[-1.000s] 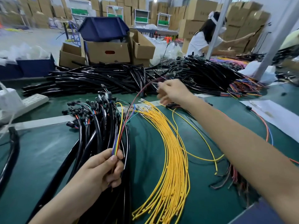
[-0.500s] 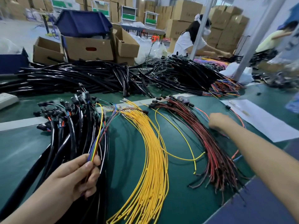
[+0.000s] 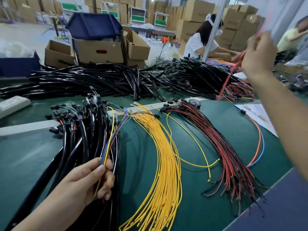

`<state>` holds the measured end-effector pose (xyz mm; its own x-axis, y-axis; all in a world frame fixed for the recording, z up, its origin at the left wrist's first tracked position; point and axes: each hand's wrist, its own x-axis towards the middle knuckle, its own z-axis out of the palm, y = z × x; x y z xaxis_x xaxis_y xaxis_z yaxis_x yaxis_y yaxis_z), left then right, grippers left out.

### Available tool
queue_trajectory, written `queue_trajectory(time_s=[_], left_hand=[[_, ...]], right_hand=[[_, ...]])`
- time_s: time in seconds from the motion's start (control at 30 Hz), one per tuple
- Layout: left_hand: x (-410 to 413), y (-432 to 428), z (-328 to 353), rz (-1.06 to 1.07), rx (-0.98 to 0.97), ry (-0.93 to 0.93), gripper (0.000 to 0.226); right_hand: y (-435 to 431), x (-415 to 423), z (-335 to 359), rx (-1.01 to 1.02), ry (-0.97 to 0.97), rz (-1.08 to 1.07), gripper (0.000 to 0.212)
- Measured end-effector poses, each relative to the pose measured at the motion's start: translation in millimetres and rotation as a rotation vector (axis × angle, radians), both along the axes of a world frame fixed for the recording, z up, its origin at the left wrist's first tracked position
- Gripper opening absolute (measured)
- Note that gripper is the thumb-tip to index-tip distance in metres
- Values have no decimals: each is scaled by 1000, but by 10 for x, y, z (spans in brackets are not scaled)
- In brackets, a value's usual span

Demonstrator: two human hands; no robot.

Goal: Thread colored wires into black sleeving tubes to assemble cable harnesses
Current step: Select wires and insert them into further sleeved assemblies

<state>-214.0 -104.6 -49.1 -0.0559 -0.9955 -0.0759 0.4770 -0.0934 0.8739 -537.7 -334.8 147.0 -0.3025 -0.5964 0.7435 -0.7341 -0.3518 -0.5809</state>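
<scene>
My R hand, low by the right edge of the worktop 0.5 s ago, now pinches one orange-red wire lifted high, while L hand grips the colour bundle front-left, so prob. it joins the bundle next.

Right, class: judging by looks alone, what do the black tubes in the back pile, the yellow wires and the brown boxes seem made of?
Black tubes: probably glossy plastic or rubber; bright highlights, gentle bends.
Yellow wires: matte plastic insulation, likely over metal; pale terminals glint at their far ends.
Brown boxes: dull cardboard; folded flaps, cut handle slot.
</scene>
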Motion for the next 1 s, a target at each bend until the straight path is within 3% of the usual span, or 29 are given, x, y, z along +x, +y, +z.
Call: queue_trajectory(time_s=[0.07,0.17,0.3,0.4,0.47,0.57,0.67,0.83,1.0], left_hand=[[-7,14,19,-1,13,-21,17],[-28,28,61,5,46,-42,16],[-44,30,97,-4,80,-25,15],[-43,30,109,-14,87,-9,14],[-10,33,117,-21,95,36,16],[59,45,114,-81,69,102,39],[69,57,112,-88,63,80,24],[37,69,113,-33,29,53,37],[6,51,118,14,38,17,31]], right_hand=[[306,331,145,-51,-239,277,26],[666,790,106,140,-539,758,20],[1104,1438,-254,488,-691,1160,22],[1324,1868,-586,684,-622,1338,22],[1384,2081,-775,728,-469,1394,21],[1374,2244,-967,669,-260,1354,18],[1296,2241,-1095,659,-207,1272,15],[1195,2133,-1311,666,-242,1209,15],[1238,2148,-1529,736,-510,1118,22]])
